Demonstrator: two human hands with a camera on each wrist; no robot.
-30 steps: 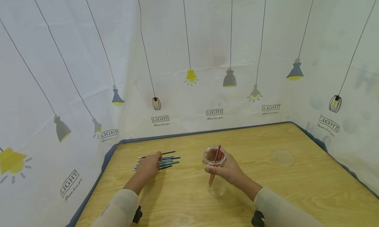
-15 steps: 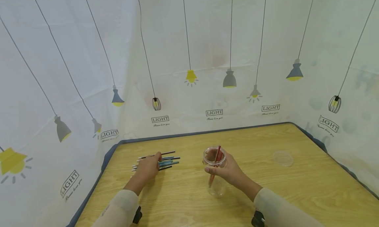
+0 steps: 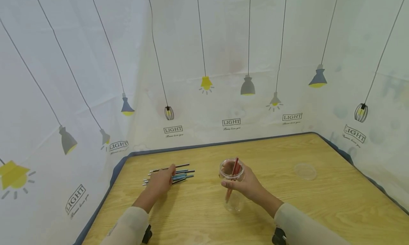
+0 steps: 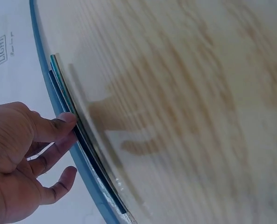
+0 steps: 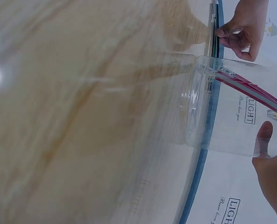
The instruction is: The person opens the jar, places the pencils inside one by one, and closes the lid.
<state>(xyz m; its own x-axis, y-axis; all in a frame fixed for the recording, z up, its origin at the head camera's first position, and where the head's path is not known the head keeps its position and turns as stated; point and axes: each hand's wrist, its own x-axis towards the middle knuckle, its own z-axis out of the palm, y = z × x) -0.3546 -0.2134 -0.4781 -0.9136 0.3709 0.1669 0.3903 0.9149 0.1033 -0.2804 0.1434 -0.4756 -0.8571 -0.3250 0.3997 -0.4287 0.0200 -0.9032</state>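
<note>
My left hand (image 3: 162, 181) is over a loose bundle of slim pencils (image 3: 183, 176) in black, blue and teal on the left of the table. In the left wrist view, its thumb and fingertips pinch a dark blue pencil (image 4: 97, 163), which lies beside a teal one. My right hand (image 3: 247, 181) grips a clear plastic jar (image 3: 234, 204) near its rim, thumb across the near side. The jar is upright and uncapped, with several red pencils (image 5: 250, 88) leaning inside it. The left palm hides part of the bundle.
A clear round lid (image 3: 305, 171) lies flat on the wood-grain table (image 3: 204, 223) to the right of the jar. Pale cloth walls (image 3: 198, 106) printed with lamps rise along the table's back and both sides.
The near pencils by my left fingertips have shifted slightly against each other. My right hand and the jar stay in place.
</note>
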